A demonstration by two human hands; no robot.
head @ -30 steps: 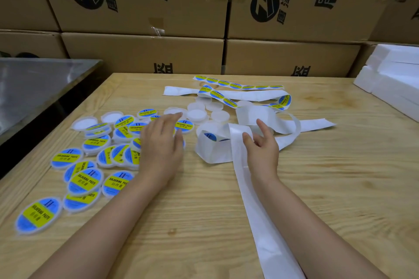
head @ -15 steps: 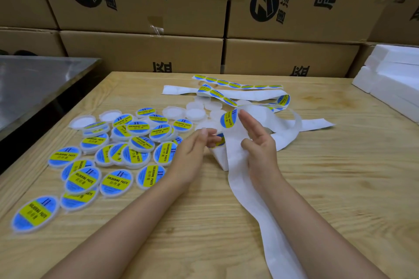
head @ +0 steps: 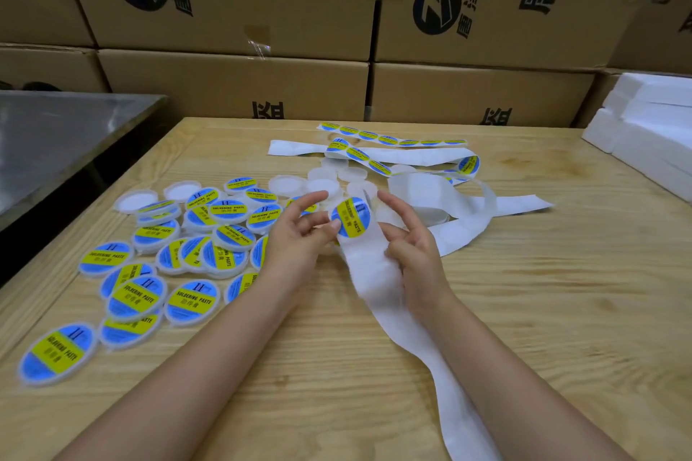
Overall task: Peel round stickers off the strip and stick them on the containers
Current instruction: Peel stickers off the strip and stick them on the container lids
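Note:
A white backing strip (head: 374, 273) runs from the table's near edge up between my hands. At its top sits a round blue-and-yellow sticker (head: 351, 217). My left hand (head: 299, 239) pinches the sticker's left edge with thumb and finger. My right hand (head: 412, 247) grips the strip just below and right of the sticker, fingers spread. Several labelled round containers (head: 191, 296) lie in a heap at left. Unlabelled white containers (head: 322, 176) sit beyond my hands. More strip with stickers (head: 378, 163) lies further back.
The wooden table (head: 543, 311) has a steel table (head: 56, 146) to its left. Stacked cardboard boxes (head: 239, 82) stand behind it. White foam blocks (head: 659, 146) occupy the back right corner.
My left hand left the labelled containers and came over to the strip. Both hands raised the strip, and my left fingers now pinch the top sticker's edge.

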